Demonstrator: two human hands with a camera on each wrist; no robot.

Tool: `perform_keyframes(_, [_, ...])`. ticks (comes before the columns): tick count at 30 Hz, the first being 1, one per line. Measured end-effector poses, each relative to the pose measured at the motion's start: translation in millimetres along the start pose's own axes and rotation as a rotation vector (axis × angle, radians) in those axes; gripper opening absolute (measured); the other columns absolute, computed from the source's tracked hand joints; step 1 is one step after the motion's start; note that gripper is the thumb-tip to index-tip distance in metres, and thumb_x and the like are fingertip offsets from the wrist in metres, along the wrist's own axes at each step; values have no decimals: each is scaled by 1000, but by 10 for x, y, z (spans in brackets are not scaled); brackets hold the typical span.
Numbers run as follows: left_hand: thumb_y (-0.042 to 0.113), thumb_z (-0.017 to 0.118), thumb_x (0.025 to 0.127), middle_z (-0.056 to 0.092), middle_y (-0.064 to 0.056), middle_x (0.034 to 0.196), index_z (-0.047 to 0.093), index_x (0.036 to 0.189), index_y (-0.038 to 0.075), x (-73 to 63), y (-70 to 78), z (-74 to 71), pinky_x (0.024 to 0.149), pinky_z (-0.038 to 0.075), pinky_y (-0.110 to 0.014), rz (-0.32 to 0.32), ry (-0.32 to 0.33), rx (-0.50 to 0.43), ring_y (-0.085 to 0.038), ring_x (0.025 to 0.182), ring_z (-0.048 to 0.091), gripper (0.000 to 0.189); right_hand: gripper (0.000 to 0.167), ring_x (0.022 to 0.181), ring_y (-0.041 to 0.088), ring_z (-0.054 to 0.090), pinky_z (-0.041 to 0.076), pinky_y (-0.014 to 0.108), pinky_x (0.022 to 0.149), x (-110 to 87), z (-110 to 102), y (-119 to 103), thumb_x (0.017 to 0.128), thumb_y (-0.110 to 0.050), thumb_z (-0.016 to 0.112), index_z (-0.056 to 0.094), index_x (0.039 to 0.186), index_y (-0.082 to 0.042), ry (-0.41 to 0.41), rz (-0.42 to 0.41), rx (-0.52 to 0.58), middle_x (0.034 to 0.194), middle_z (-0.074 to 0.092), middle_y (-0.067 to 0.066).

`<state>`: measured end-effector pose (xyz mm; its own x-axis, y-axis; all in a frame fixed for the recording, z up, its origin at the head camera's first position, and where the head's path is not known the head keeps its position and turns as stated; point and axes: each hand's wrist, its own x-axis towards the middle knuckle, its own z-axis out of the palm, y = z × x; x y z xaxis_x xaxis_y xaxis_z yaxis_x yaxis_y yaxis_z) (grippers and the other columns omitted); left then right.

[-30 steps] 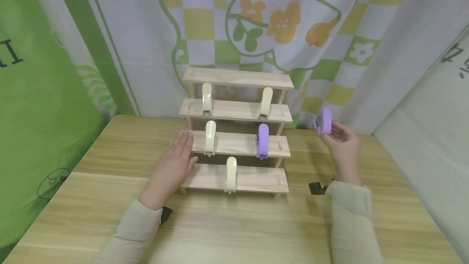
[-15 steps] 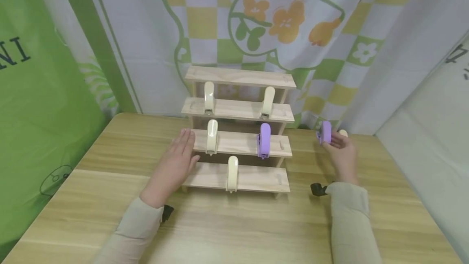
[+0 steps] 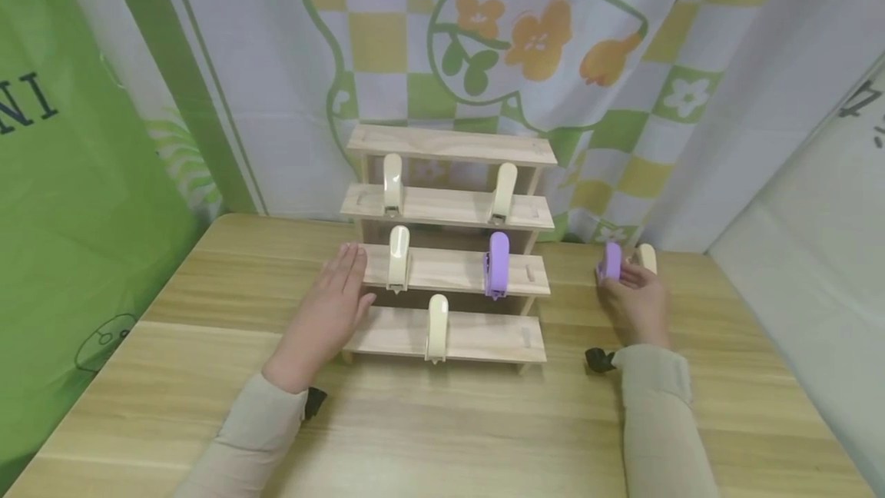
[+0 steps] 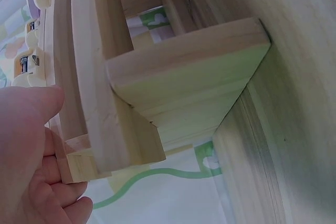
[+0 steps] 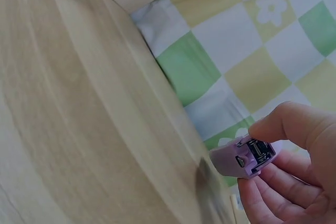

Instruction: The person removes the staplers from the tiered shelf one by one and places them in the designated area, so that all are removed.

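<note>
My right hand [image 3: 639,304] pinches a purple mini stapler [image 3: 609,261] between thumb and fingers, low over the table's back right. In the right wrist view, the stapler's underside with its metal parts [image 5: 260,152] faces the camera. Just beyond these fingers stands a cream stapler [image 3: 647,257], partly hidden by them. My left hand [image 3: 323,313] holds the left end of a tiered wooden rack [image 3: 459,271] at its second step from the bottom; the left wrist view has the thumb [image 4: 44,100] in front and fingers [image 4: 58,192] curled at the board's end.
On the rack stand several cream staplers, one on the lowest step [image 3: 437,329], and another purple stapler [image 3: 496,265] on the second step. A patterned curtain [image 3: 387,44] hangs behind the wooden table [image 3: 442,436]. Green cloth [image 3: 83,175] is at the left, pale cloth [image 3: 816,198] at the right.
My right hand has lowered the purple stapler toward the tabletop, and the cream stapler behind it has come into sight. My left hand keeps its place on the rack.
</note>
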<state>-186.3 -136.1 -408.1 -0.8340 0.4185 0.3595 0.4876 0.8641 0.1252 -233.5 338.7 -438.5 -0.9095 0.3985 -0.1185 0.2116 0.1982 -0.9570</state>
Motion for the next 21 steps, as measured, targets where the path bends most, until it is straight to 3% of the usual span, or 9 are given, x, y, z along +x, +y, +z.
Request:
perform_keyframes(5, [26,55,104,27,-32,158,30,151,-15,-10,-7,1,121,27,-58,9,2,7,-45,149,26,67,66,109,16,57,57,21,91,3,35,60,90,7,64,39,151,5,3,34,116,138,49,22])
perform_keyframes(10, [27,55,104,27,-32,158,29,151,-15,-16,-10,-5,121,27,-57,13,8,8,-45,149,25,68,64,115,20,56,55,16,89,24,38,83,91,5,63,40,150,5,10,8,55,143,48,25])
perform_keyframes(16, [27,54,105,27,-31,159,28,151,-15,-18,-19,0,122,25,-56,11,7,8,-44,149,25,67,60,106,12,57,54,11,87,74,41,125,91,4,64,44,148,7,36,-46,-18,142,52,27])
perform_keyframes(21, [27,54,105,27,-31,159,29,151,-14,-10,-17,-2,122,26,-56,15,15,9,-44,149,25,67,56,119,25,58,53,17,95,148,17,192,95,-1,64,45,148,5,30,-76,-115,143,53,27])
